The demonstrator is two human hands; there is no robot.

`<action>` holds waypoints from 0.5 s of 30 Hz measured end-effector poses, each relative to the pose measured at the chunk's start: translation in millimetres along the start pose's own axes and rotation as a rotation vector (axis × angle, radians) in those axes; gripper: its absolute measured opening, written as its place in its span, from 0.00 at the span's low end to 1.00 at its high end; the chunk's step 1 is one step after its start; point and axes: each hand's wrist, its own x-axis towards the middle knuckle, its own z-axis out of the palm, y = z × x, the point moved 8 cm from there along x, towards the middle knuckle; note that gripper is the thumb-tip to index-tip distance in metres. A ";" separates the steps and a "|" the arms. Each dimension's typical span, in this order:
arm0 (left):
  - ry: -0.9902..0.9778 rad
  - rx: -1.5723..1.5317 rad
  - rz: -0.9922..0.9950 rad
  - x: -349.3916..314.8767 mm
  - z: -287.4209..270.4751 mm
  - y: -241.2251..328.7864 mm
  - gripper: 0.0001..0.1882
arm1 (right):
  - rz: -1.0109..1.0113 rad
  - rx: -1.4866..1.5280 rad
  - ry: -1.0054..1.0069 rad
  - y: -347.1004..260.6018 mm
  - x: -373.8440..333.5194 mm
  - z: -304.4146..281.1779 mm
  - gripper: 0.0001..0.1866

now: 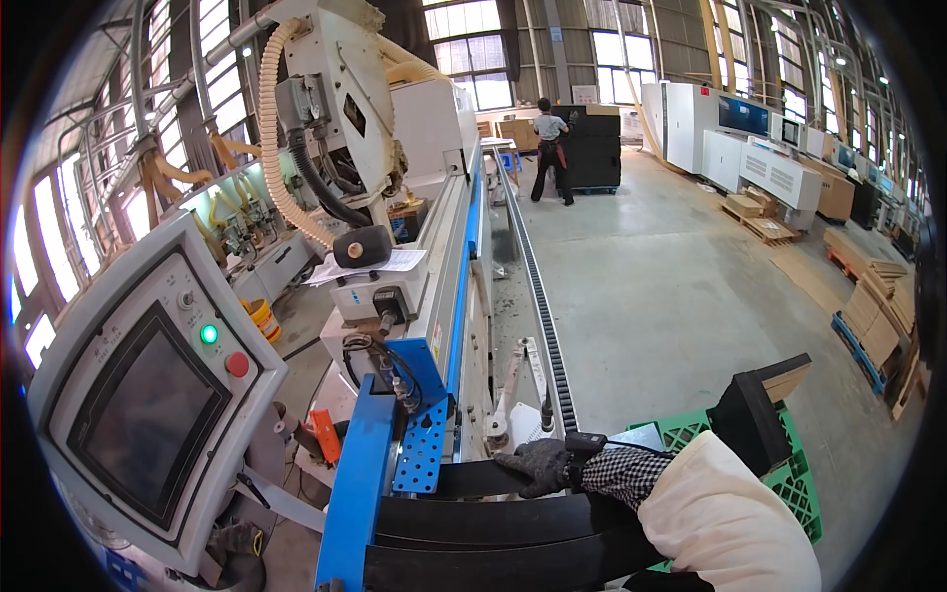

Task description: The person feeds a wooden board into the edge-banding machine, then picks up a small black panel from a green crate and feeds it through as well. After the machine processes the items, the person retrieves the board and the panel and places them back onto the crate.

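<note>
My right hand (538,467), in a dark grey knitted glove, reaches in from the lower right. Its fingers stretch to the left and lie on a narrow black panel (473,481), near the blue perforated plate (421,452) of the machine. A small black device is strapped at the wrist, above a checkered cuff and a cream sleeve. Closer to me, more long black panels (493,520) lie side by side, their left ends against a blue metal beam (357,474). My left hand does not show.
A control panel (148,395) with a dark screen, green light and red button stands at left. Green plastic pallet (797,483) and black boards (755,419) are at right. A cable chain (541,296) runs along the machine. Farther off, a person (550,148) stands by a black stack (595,148).
</note>
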 end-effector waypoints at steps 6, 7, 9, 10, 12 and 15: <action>0.004 -0.002 -0.001 -2.3 -0.1 1.2 0.30 | -0.005 0.005 -0.010 0.1 -0.6 -0.5 0.54; 0.007 -0.007 0.003 -1.5 -0.1 1.5 0.30 | -0.002 0.011 -0.019 1.1 -0.5 -0.3 0.53; 0.011 -0.013 0.007 -1.0 1.5 0.8 0.31 | -0.019 0.002 0.047 8.6 2.9 8.2 0.53; 0.019 0.000 0.013 -2.0 2.6 -0.2 0.32 | -0.039 -0.007 0.113 7.6 2.9 5.2 0.53; 0.027 0.013 0.018 -3.0 3.2 -0.7 0.32 | -0.030 -0.015 0.106 10.1 4.3 7.9 0.53; -0.006 0.001 -0.005 -4.8 5.6 -3.8 0.33 | 0.005 -0.003 0.025 0.1 -0.6 -3.9 0.53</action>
